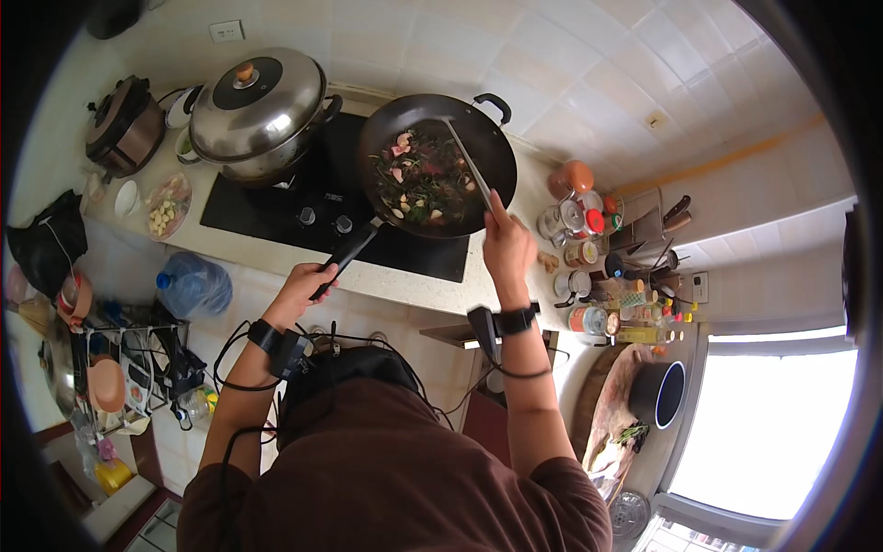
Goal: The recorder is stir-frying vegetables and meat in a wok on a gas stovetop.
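Observation:
My left hand (303,293) is closed around the black handle of a wok (421,114) on the right side of the black gas stove (262,214). My right hand (507,245) grips a metal spatula (471,162), its far end against the wok's inner wall near the back. Inside the wok lie dark leafy greens (431,181) with garlic cloves and pinkish pieces of food. Left of the wok, a large steel pot with a domed lid (269,114) sits on the stove.
A pressure cooker (124,131), a white bowl (127,199) and a plate of peeled garlic (167,207) stand at left. Jars (583,254), bottles (645,334) and a knife rack (648,221) line the right side. Beyond are a wooden board (600,393) and a dark pot (655,393).

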A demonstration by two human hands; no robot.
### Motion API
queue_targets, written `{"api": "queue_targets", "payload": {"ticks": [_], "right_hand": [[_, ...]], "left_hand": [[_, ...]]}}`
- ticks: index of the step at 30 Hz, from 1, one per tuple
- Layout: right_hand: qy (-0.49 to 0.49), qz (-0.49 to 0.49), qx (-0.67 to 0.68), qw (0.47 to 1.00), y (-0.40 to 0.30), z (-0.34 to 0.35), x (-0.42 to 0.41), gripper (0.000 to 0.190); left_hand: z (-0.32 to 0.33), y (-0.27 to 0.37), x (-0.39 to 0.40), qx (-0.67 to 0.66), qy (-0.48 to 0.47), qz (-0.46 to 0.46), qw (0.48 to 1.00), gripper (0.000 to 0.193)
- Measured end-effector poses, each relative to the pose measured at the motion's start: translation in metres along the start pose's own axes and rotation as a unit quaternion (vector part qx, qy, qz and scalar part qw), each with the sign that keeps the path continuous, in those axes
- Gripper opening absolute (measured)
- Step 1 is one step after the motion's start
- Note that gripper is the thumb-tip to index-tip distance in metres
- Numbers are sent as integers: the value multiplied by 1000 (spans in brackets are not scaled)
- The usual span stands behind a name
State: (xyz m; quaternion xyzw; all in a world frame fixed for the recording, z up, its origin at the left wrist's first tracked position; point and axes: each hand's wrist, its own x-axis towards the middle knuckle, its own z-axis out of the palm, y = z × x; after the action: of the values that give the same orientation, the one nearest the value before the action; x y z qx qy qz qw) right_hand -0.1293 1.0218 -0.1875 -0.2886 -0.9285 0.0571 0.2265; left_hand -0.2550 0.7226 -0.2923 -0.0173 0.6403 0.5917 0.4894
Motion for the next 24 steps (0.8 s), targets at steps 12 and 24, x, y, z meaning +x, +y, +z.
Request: {"api": "queue_targets", "payload": {"ticks": [12,24], "right_hand": [[-13,-7,-50,999,9,49,-1,34],[24,33,-71,997,10,38,-8,35]], "left_hand": [[2,1,-3,-3,5,8,1000,28],[0,1,2,4,6,-13,1000,29]]}}
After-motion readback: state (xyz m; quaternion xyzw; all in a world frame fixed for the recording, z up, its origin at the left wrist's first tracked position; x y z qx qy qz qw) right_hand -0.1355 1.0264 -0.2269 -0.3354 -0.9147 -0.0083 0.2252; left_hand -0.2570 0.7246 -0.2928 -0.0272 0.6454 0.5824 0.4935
